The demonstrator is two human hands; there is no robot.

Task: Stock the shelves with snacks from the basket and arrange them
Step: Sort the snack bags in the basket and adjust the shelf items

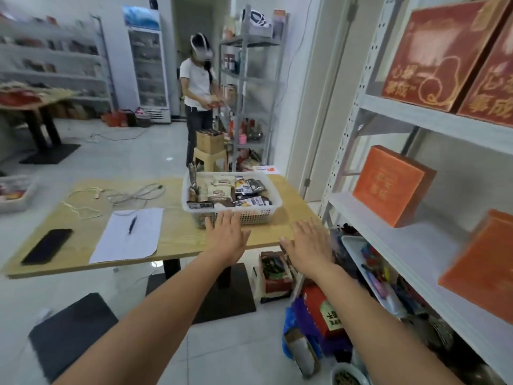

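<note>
A white plastic basket [273,210] full of several snack packets [222,188], cream and black, stands on the wooden table [177,234] near its right end. My left hand [226,240] is stretched out flat just in front of the basket's near wall, fingers apart, holding nothing. My right hand [309,244] is held out flat at the table's right corner, empty too. On my right rises a white metal shelf unit [410,245] holding orange boxes [391,184] and red boxes [444,56].
A paper sheet [127,237] with a pen, a dark phone [47,245] and cables lie on the table. Boxes and bags [319,315] crowd the floor beside the shelf. Another person [198,95] stands at a grey rack far behind the table.
</note>
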